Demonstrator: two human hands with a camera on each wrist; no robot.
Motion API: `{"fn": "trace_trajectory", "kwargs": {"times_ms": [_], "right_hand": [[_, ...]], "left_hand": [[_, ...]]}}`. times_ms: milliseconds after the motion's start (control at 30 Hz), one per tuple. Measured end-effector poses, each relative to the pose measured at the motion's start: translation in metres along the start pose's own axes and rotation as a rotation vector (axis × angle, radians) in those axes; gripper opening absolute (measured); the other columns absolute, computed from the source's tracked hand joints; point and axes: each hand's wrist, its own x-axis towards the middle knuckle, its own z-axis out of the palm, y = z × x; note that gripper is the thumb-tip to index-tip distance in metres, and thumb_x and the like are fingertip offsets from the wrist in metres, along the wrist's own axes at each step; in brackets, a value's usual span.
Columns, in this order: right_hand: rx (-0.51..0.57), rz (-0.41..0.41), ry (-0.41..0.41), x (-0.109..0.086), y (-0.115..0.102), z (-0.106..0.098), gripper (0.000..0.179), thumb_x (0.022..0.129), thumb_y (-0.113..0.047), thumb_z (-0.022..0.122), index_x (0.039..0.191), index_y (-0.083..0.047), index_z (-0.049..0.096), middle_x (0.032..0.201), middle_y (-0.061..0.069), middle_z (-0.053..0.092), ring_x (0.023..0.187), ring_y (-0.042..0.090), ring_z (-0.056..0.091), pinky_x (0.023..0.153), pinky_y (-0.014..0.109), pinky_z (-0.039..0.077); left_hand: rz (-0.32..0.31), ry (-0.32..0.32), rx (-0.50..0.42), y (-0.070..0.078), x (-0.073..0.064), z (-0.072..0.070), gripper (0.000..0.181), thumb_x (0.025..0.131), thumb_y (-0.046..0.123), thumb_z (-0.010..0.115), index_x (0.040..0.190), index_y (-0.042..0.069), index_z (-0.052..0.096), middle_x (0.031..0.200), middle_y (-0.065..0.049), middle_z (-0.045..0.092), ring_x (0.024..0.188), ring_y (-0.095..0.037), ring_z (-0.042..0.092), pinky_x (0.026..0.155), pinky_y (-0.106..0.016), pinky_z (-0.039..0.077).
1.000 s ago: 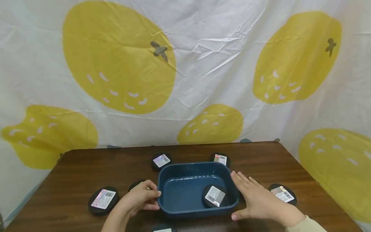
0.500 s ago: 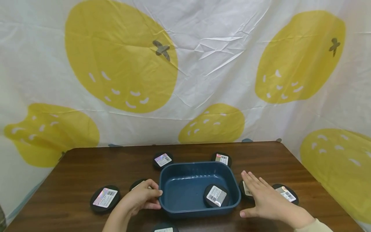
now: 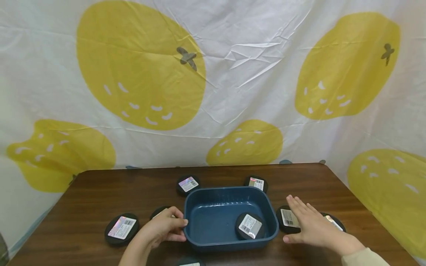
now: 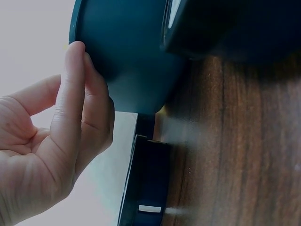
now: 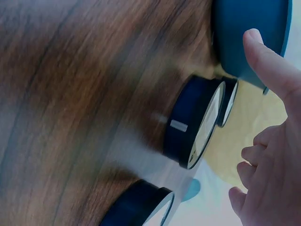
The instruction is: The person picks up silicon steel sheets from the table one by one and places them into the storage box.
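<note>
A dark blue rectangular plastic bin (image 3: 213, 221) stands on the table. One flat round black container (image 3: 250, 225) with a white label lies inside it, at the near right. My left hand (image 3: 166, 226) touches the bin's left side, its fingers bent and a fingertip right at the rim; the left wrist view shows them against the outer wall (image 4: 131, 61). To the right of the bin, my right hand (image 3: 311, 223) hovers with extended fingers and holds nothing. Beside it sits another round black container (image 3: 288, 218), with one more (image 3: 334, 221) partly hidden behind the hand.
More labelled black containers stand around: far left (image 3: 121, 229), partly behind my left hand (image 3: 159, 212), behind the bin at left (image 3: 188, 185) and right (image 3: 256, 183), and at the bottom edge (image 3: 191, 262). A lemon-print curtain (image 3: 213, 92) hangs behind the brown wooden table (image 3: 133, 192).
My right hand has moved away from the bin's right side, farther right, uncovering the container beside it. The left hand stays against the bin; the view shifts slightly.
</note>
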Motion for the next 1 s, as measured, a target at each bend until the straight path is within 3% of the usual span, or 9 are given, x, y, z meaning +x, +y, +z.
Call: {"fn": "trace_trajectory", "kwargs": {"times_ms": [667,1000], "right_hand": [[0.044,0.024,-0.068,0.018,0.016,0.004,0.110,0.065,-0.058,0.074,0.134,0.016,0.031,0.138,0.035,0.033,0.127,0.050,0.032,0.101,0.064,0.030],[0.087,0.121,-0.167,0.030,0.017,0.004,0.106,0.063,-0.048,0.080,0.134,0.015,0.032,0.135,0.037,0.035,0.125,0.052,0.033,0.100,0.063,0.031]], "left_hand": [[0.001,-0.003,-0.011,0.002,-0.001,0.000,0.016,0.086,0.002,0.056,0.091,0.001,0.042,0.073,-0.008,0.050,0.059,-0.014,0.056,0.060,-0.028,0.058],[-0.004,0.003,-0.017,-0.001,0.001,-0.001,0.016,0.086,0.002,0.057,0.092,0.001,0.042,0.073,-0.008,0.050,0.059,-0.014,0.056,0.059,-0.028,0.058]]}}
